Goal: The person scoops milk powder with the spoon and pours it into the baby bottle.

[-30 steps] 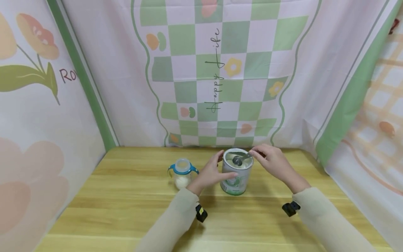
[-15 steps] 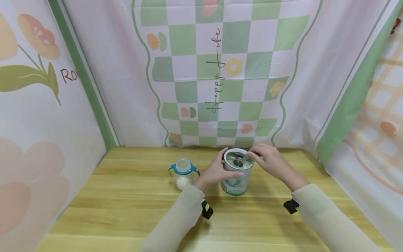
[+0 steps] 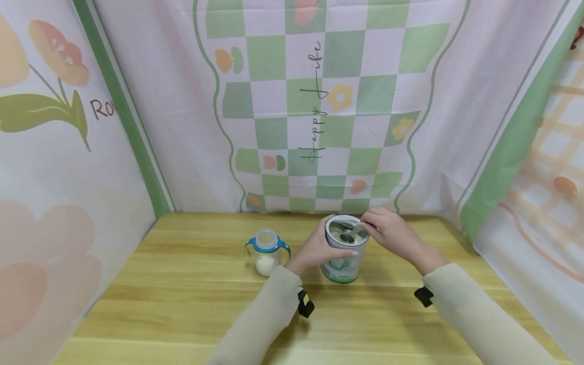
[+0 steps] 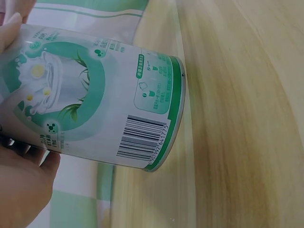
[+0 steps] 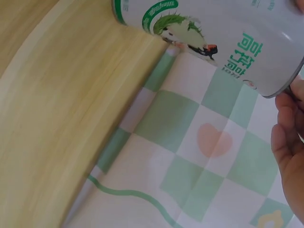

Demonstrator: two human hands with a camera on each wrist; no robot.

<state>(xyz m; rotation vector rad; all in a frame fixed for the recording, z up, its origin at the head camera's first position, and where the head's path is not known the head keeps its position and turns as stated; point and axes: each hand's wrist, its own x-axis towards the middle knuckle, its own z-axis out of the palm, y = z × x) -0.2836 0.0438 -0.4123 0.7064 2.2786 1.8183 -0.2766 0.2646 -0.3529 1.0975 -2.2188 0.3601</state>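
Note:
A white and green milk powder can (image 3: 343,267) stands on the table with its top off and pale powder inside. My left hand (image 3: 314,249) grips its upper part from the left, the thumb across the front. In the left wrist view, the can (image 4: 90,90) shows its barcode side, with fingers behind it. My right hand (image 3: 393,234) pinches the handle of a scoop (image 3: 347,237) at the can's right rim; the scoop's bowl is down inside. In the right wrist view, my right hand's curled fingers (image 5: 284,128) are close at the rim, the scoop hidden.
A baby bottle (image 3: 266,256) with blue handles, uncapped and holding whitish contents, stands left of the can, close to my left wrist. The wooden table (image 3: 182,299) ends at a checked curtain (image 3: 335,132) just behind the can. Patterned curtains also hang at both sides.
My left hand has moved slightly right and closed more fully round the can. The scoop's bowl has gone lower in the can, with my right hand still at the rim.

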